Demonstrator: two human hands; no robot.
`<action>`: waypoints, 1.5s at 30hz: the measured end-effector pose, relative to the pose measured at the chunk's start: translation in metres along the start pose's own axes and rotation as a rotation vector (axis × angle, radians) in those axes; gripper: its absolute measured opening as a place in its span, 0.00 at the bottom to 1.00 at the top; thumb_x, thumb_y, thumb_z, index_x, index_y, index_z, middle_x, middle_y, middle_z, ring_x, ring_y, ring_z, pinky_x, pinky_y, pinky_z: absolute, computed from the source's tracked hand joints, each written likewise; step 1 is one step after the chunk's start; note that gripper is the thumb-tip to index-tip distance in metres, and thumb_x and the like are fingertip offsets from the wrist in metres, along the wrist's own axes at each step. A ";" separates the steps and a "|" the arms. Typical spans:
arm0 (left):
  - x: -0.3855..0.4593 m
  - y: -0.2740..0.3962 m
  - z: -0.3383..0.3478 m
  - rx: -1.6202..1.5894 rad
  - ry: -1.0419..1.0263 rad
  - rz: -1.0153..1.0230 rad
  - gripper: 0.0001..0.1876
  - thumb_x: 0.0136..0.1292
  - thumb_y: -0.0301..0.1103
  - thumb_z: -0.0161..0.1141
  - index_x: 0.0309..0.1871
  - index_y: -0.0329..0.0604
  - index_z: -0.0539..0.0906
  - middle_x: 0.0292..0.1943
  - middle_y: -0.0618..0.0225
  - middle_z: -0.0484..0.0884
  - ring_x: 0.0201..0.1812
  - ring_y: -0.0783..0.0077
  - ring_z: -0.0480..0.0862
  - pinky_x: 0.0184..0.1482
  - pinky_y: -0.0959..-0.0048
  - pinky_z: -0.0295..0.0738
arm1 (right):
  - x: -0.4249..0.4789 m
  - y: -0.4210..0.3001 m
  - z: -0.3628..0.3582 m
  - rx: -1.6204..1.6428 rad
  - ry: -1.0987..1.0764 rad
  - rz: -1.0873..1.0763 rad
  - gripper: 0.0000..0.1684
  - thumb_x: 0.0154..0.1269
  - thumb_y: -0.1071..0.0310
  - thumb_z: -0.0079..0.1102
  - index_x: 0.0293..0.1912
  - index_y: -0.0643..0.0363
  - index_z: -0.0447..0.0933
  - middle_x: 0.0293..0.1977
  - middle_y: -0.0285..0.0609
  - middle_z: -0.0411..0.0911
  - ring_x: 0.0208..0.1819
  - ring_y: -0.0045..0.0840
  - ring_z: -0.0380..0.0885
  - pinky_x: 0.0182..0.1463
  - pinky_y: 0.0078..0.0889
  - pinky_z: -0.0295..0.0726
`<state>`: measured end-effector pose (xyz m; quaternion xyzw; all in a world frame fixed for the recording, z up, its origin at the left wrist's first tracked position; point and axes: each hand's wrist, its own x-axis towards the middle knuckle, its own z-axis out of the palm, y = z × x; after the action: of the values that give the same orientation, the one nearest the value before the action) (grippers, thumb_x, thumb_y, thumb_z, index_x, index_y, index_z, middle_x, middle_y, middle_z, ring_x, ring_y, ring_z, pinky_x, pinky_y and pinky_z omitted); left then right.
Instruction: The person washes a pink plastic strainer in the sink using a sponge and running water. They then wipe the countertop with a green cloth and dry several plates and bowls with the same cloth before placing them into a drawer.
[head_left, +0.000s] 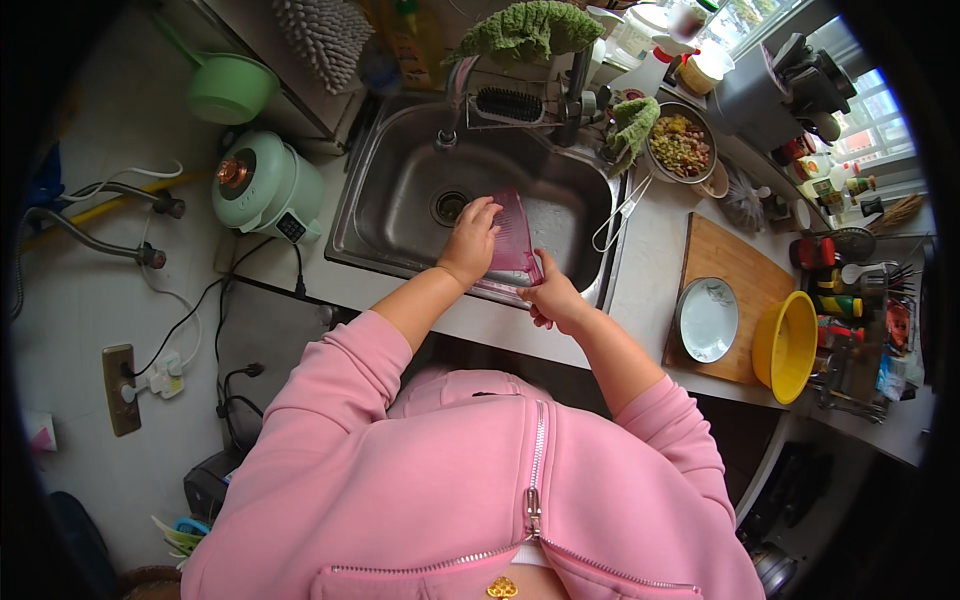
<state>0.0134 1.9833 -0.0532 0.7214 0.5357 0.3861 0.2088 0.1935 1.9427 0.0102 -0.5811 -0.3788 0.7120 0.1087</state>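
Note:
Over the stainless steel sink I hold a pink see-through plastic basket with rows of slots, tilted on its side. My left hand is on the basket's left side, its fingers bent over the edge. My right hand grips the basket by its lower right rim, close to the sink's front edge. The drain shows just left of my left fingers. The tap spout hangs above the basin, beyond my hands. The basket's underside is hidden.
Right of the sink, a metal strainer of diced food reaches its wire handle over the rim. Farther right, a plate and a yellow basin rest on a wooden cutting board. A green electric cooker stands left.

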 end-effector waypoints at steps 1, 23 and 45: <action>-0.001 0.001 0.002 -0.004 -0.028 0.004 0.17 0.56 0.25 0.59 0.51 0.39 0.73 0.57 0.53 0.70 0.60 0.52 0.69 0.61 0.63 0.65 | -0.005 -0.001 0.000 0.003 -0.010 -0.043 0.29 0.61 0.76 0.52 0.61 0.51 0.58 0.24 0.39 0.70 0.19 0.22 0.73 0.16 0.26 0.68; 0.025 0.030 0.005 0.429 0.144 0.240 0.14 0.60 0.33 0.50 0.48 0.37 0.75 0.48 0.56 0.74 0.47 0.53 0.76 0.45 0.62 0.74 | 0.006 -0.005 0.015 0.464 -0.085 0.042 0.27 0.48 0.84 0.45 0.50 0.52 0.70 0.17 0.30 0.59 0.12 0.15 0.55 0.14 0.21 0.53; 0.021 -0.003 -0.003 -1.589 0.242 -0.887 0.18 0.71 0.42 0.44 0.58 0.47 0.72 0.54 0.65 0.76 0.55 0.65 0.75 0.59 0.63 0.68 | -0.007 0.005 -0.009 0.994 -0.454 0.104 0.20 0.60 0.74 0.48 0.52 0.50 0.67 0.17 0.28 0.53 0.11 0.10 0.49 0.12 0.14 0.47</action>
<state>0.0115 2.0034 -0.0463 0.0486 0.3585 0.5983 0.7149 0.2053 1.9388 0.0115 -0.3096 0.0186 0.9171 0.2505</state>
